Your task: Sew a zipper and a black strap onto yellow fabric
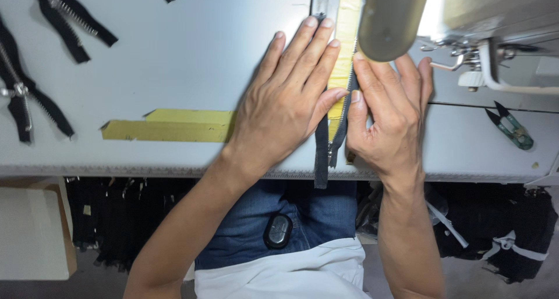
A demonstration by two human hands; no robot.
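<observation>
Our left hand [285,107] flat, open, on black zipper [321,153]; right hand [387,115] open, pressing zipper on tabletop [192,54] beside sewing machine [466,13].

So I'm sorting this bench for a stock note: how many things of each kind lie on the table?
Black zippers: 3, one under the left hand and right hand at, two at the left
Yellow tape strips: 2
Thread snips: 1
Total: 6

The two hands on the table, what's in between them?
In the head view, a black zipper with metal teeth runs between the left hand and right hand, over a yellow strip.
</observation>
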